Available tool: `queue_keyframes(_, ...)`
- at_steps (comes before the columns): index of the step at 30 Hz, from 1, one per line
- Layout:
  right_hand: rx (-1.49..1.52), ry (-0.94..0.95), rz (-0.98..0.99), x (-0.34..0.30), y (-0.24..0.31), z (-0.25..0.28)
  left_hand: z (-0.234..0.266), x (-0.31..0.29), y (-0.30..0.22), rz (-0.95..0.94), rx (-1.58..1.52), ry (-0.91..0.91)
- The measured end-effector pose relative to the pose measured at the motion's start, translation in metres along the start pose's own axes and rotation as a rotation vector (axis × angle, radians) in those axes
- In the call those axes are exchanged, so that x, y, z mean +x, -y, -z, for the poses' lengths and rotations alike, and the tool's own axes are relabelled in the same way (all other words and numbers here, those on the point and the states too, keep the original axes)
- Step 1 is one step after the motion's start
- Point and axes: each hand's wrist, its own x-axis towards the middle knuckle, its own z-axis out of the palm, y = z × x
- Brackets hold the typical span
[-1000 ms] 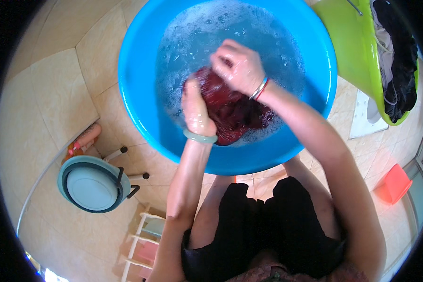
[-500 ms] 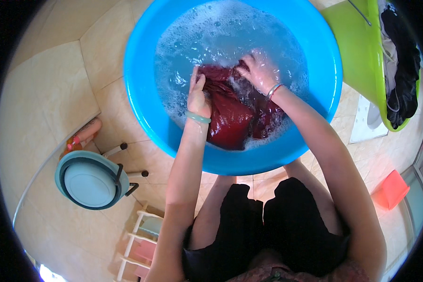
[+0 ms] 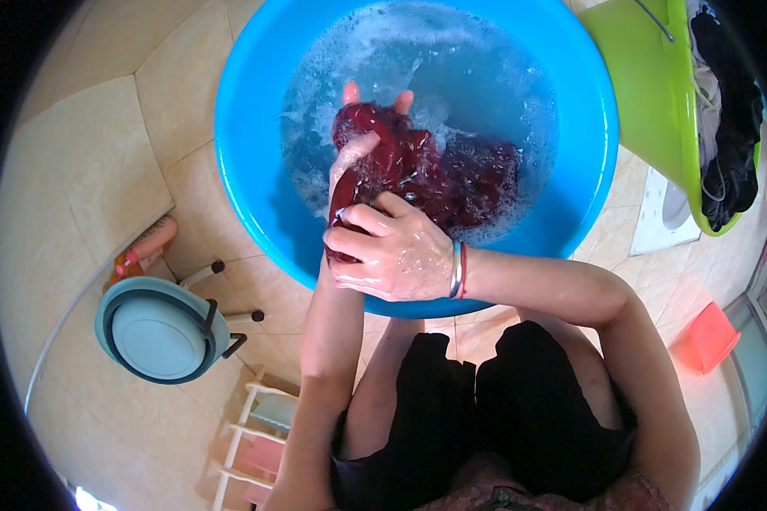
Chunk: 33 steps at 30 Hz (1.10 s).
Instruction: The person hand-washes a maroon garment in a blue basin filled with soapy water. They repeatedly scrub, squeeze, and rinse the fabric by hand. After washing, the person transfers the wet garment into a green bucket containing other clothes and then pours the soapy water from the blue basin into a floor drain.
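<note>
A wet, dark red piece of clothing (image 3: 394,155) lies bunched across my hands, and its right part spreads into the soapy water (image 3: 477,81) of a large round blue basin (image 3: 251,183). My left hand (image 3: 350,157) is under and around the cloth: its thumb lies over it, and two fingertips stick out beyond the far side. Over my left wrist, my right hand (image 3: 390,249) is closed with fingers curled round another fold of the same cloth. The left palm is hidden by the fabric.
A green tub (image 3: 643,94) holding dark and pale clothes (image 3: 729,128) stands at the right. At the left are a stool with a blue-grey folding basin (image 3: 158,336) and a small shelf rack (image 3: 256,443). A coral bin (image 3: 706,338) stands at the lower right.
My right hand has moved from the far side of the cloth back to my left wrist, bringing a fold along. The cloth now wraps over my left hand, which has turned beneath it.
</note>
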Motion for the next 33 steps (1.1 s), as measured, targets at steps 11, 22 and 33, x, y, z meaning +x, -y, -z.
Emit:
queue_keyframes(11,0.094,-0.362,0.042,0.034,-0.026,0.013,-0.006,-0.019,0.007,-0.035,-0.148,-0.148)
queue_keyframes(22,-0.248,-0.336,-0.346,-0.019,-0.152,0.013,-0.034,0.001,0.037,-0.168,0.321,-0.683)
queue_keyframes(33,-0.648,-0.069,-0.623,-0.041,-0.162,0.013,0.057,0.019,0.023,-0.417,1.127,-0.283)
